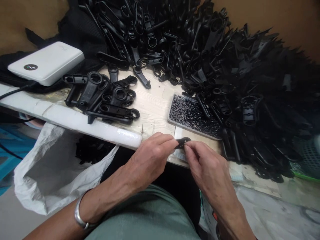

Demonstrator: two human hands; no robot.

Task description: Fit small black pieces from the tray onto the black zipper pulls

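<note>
Just over the table's front edge, my left hand (pixel 153 156) grips a small black plastic arm-shaped part (pixel 183 142), mostly covered by the fingers. The thumb and forefinger of my right hand (pixel 210 164) are pinched together against that part's right end. Whatever lies between those right fingertips is too small to make out. Right behind both hands is a shallow tray (pixel 185 126) filled with tiny dark and shiny pieces. A loose black arm-shaped part (pixel 142 78) lies on the table farther back.
Black plastic parts form a large heap (pixel 190 43) across the back and right. A smaller pile (pixel 100 96) sits left, near a white power bank (pixel 47 63) with a cable. Below the padded table edge (pixel 100 130) hangs an open white sack (pixel 42 173) with black parts inside.
</note>
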